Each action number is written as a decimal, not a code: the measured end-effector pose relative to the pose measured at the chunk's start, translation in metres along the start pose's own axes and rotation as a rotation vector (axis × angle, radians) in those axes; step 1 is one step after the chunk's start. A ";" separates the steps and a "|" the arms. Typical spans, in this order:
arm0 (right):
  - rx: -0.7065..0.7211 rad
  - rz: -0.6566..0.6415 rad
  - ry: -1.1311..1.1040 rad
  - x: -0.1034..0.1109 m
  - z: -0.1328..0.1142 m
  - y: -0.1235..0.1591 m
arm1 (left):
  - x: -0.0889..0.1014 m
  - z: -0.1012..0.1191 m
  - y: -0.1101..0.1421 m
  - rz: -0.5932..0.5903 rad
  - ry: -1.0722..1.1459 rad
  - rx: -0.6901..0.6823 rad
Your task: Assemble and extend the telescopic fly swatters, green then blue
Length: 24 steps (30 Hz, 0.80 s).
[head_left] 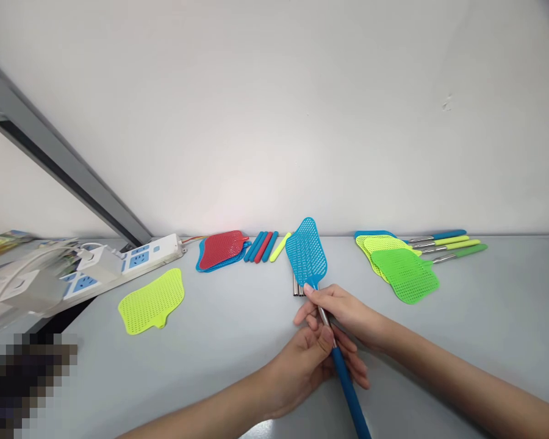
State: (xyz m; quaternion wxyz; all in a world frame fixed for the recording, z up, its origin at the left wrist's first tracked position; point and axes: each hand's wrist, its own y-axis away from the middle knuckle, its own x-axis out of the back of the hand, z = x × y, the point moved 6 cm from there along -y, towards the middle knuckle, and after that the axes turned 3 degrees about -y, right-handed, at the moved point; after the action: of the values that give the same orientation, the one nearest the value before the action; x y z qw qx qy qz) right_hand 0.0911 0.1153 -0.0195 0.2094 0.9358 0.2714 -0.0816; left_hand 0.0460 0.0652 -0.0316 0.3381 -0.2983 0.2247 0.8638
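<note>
A blue fly swatter (307, 251) is held in front of me, its mesh head pointing toward the wall. My right hand (343, 308) pinches its neck, where the head meets the metal rod. Lower down, my left hand (302, 363) is closed round the metal rod just above the blue grip (350, 393), with the thumb on top. The grip runs down past the bottom edge of the view. Behind the swatter head lie several metal rods (296, 285), partly hidden by it. Whether the head is fully seated on the rod cannot be seen under my fingers.
Green, yellow and blue swatters (406, 277) lie stacked at right, handles pointing right. Left of centre are several coloured grips (261, 247) beside red and blue swatter heads (222, 250). A yellow-green head (152, 302) lies alone, near a power strip (139, 259) with plugs. The wall bounds the table.
</note>
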 end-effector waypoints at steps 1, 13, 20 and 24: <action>-0.004 -0.010 0.013 0.000 0.001 0.000 | -0.002 0.000 0.001 -0.022 -0.015 -0.009; -0.045 0.049 0.173 -0.003 0.001 0.008 | -0.005 -0.004 0.003 -0.069 -0.183 -0.007; 0.005 0.234 0.240 -0.009 -0.010 0.021 | -0.014 0.002 0.005 -0.132 -0.418 -0.045; 0.033 0.296 0.328 -0.008 -0.013 0.026 | -0.020 0.007 0.006 -0.136 -0.478 -0.062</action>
State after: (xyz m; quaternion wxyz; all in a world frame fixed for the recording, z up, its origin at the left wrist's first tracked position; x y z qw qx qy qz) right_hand 0.0993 0.0969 0.0033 0.1570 0.9695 0.1602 0.0990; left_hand 0.0513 0.0559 -0.0122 0.4296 -0.1100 0.0912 0.8916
